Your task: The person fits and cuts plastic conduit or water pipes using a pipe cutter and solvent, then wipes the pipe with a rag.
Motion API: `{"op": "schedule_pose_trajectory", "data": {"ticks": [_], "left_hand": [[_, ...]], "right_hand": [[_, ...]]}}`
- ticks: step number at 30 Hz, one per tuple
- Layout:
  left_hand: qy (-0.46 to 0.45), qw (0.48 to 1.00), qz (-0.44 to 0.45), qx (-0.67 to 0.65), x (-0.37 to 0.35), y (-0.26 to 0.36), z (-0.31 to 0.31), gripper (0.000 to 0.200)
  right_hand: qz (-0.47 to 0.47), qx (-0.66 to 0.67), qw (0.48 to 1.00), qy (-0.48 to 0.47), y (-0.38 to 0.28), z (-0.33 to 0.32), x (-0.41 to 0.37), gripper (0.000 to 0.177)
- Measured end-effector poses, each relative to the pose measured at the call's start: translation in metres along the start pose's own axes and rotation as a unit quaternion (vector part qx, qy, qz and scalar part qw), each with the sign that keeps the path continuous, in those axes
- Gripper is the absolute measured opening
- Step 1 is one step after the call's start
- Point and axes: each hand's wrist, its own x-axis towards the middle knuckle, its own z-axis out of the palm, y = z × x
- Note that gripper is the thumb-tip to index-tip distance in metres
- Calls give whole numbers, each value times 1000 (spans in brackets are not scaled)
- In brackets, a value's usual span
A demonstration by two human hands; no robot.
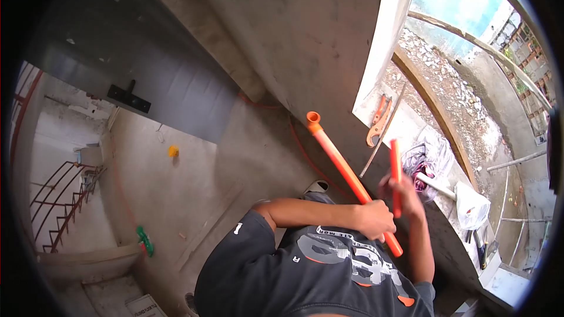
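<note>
My left hand (376,220) is wrapped round a long orange pipe (343,171) near its lower end. At the pipe's far upper end is an orange ring-shaped fitting (314,118). To the right, my right hand (406,192), slightly blurred, is closed on a shorter orange pipe (396,161), held nearly upright. The two pipes are apart. Beyond my hands, an orange-handled cutter (378,128) lies on the ledge (411,118) next to a thin metal rod (385,132).
Along the ledge are a bundled cloth (432,152), a white pipe (436,186), a white bag (472,206) and dark-handled tools (482,249). A yellow object (173,151) and a green one (144,241) lie on the floor (194,182). An orange hose (302,151) runs near my shoe (317,186).
</note>
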Motion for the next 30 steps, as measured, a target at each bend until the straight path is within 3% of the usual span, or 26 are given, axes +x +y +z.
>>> {"op": "schedule_pose_trajectory", "data": {"ticks": [1,2,6,8,10,12,13,14,15,16,18,20,22,24,25,26,28,30], "left_hand": [[31,999,36,-17,3,2,4,33],[13,997,64,-32,4,4,5,32],[-24,985,162,-60,6,15,17,29],[93,946,312,-5,9,13,26,28],[120,922,369,-17,5,12,15,28],[362,825,414,-132,-16,3,-30,19],[491,792,342,-122,-32,-12,-49,15],[589,759,266,-75,-49,-53,-38,11],[556,753,147,-320,-44,-116,37,27],[651,742,-69,-145,-68,-79,-54,61],[572,653,18,-496,-58,-101,-48,67],[412,675,101,-603,-51,-109,-38,58],[420,643,115,-630,-44,-102,-45,50],[468,641,89,-602,-45,-92,-53,50],[496,617,88,-605,-44,-84,-57,52],[494,615,89,-608,-43,-80,-59,52],[482,644,93,-587,-41,-71,-63,50],[466,659,96,-583,-42,-61,-68,53]], "right_hand": [[22,24,999,-30,7,6,-15,38],[66,59,996,26,16,14,-28,42],[38,118,992,33,34,18,-54,33],[4,123,991,46,27,35,-58,33],[24,134,988,68,42,29,-67,36],[-50,63,997,14,72,6,-78,34],[-19,56,996,60,55,18,-87,36],[-1,131,991,40,15,35,-94,36],[-18,148,988,28,18,33,-99,36],[-35,167,985,16,23,33,-105,36],[-32,163,986,6,28,38,-105,35],[28,137,990,-32,29,36,-106,33],[29,113,993,16,18,47,-100,33],[-147,-61,967,199,6,46,-90,37],[-167,-134,931,295,-2,35,-94,44],[-302,-133,898,292,-8,15,-91,39],[-414,-56,845,333,-58,32,-90,42],[-428,-72,840,325,-83,39,-99,46]]}}
